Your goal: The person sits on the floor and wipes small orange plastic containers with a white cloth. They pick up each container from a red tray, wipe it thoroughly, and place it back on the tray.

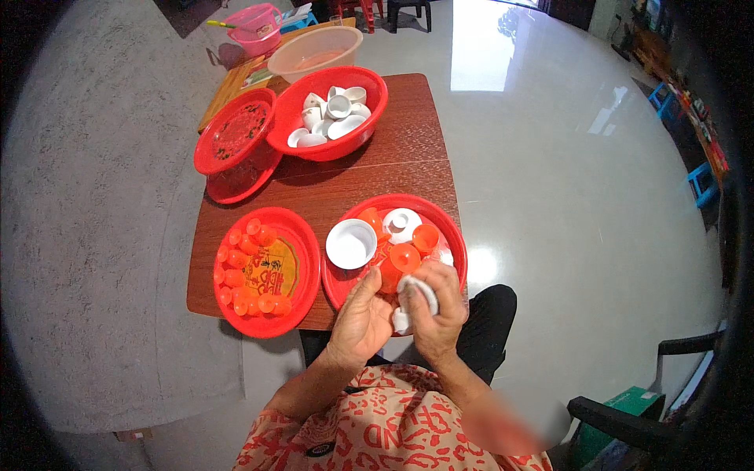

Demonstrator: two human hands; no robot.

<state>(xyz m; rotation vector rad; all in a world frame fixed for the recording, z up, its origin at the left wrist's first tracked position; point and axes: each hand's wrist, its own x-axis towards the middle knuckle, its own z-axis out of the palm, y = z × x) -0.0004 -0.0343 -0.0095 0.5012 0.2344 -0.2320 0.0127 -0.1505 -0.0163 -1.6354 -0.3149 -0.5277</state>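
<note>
My left hand is at the near edge of a red tray, its thumb beside a small orange cup; the fingers close round it, partly hidden behind my other hand. Bunched in my right hand is a white cloth, pressed close to that cup. On the same tray are a white bowl, a white lid with a knob and other orange cups. To the left, a second red tray bears several small orange cups along its left side.
Farther back on the brown table stands a red basin of white cups. Beside it are stacked red basins, with a pale basin and pink basket beyond. A black armchair is at lower right.
</note>
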